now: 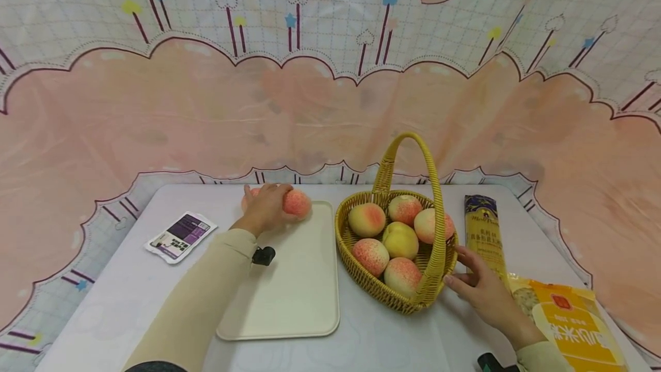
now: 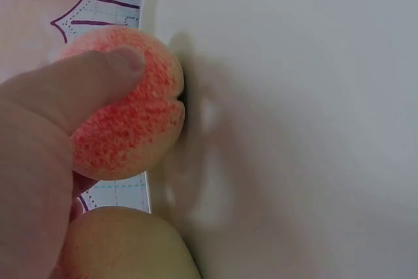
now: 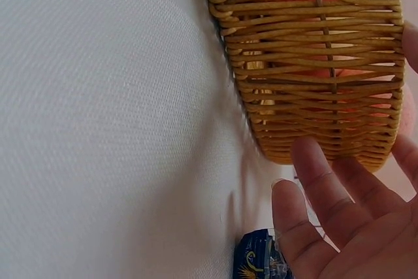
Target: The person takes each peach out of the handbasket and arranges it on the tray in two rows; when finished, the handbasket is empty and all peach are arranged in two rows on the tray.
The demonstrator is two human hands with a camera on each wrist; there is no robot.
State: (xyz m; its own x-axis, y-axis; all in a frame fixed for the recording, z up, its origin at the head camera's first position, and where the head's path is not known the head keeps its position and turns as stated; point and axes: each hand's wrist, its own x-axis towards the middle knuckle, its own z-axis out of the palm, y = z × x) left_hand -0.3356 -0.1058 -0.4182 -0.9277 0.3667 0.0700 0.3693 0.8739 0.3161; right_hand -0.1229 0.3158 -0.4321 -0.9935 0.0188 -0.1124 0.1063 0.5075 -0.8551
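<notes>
My left hand grips a red-speckled peach at the far end of a cream tray. In the left wrist view the thumb lies across this peach, and a paler second peach sits right beside it, partly under the hand. To the right stands a yellow wicker basket with an upright handle, holding several peaches. My right hand is at the basket's right side, its fingers loosely spread against the woven wall.
A white and purple packet lies left of the tray. Right of the basket are a spaghetti pack and a yellow grain bag, close by my right hand. A patterned cloth hangs behind the white table.
</notes>
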